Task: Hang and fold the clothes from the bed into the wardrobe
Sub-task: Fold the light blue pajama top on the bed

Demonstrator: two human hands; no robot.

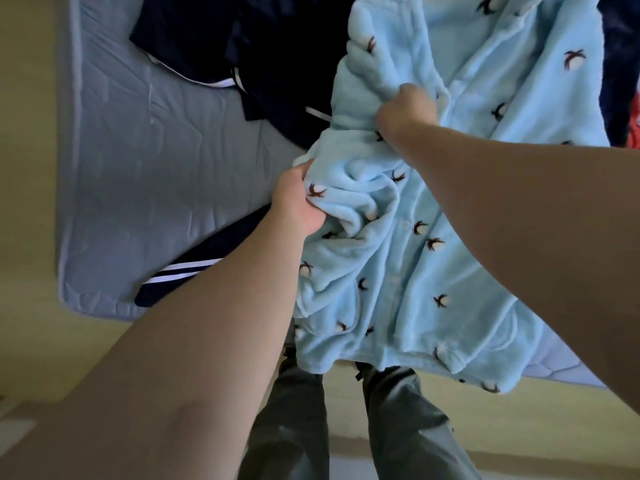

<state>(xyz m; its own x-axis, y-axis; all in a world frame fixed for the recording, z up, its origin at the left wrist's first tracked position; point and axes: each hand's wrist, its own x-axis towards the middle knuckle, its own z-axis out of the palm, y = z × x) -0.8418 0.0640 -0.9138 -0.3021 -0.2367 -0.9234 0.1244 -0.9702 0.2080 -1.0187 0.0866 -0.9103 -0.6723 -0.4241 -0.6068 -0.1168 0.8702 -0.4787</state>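
A light blue fleece garment [460, 216] printed with small dark bird shapes hangs bunched in front of me over the bed's near edge. My left hand [298, 202] grips a fold of it at its left side. Higher up, my right hand [407, 112] grips another bunch of the same fleece. Dark navy clothes with white stripes [242, 46] lie on the bare grey mattress [138, 161] further back, and another navy striped piece [194, 268] lies near the mattress's front edge under my left forearm.
A dark blue and red item [627, 98] shows at the right edge behind the fleece. My legs in grey trousers [294, 410] stand on the pale yellowish floor [31, 237] beside the mattress. The wardrobe is out of view.
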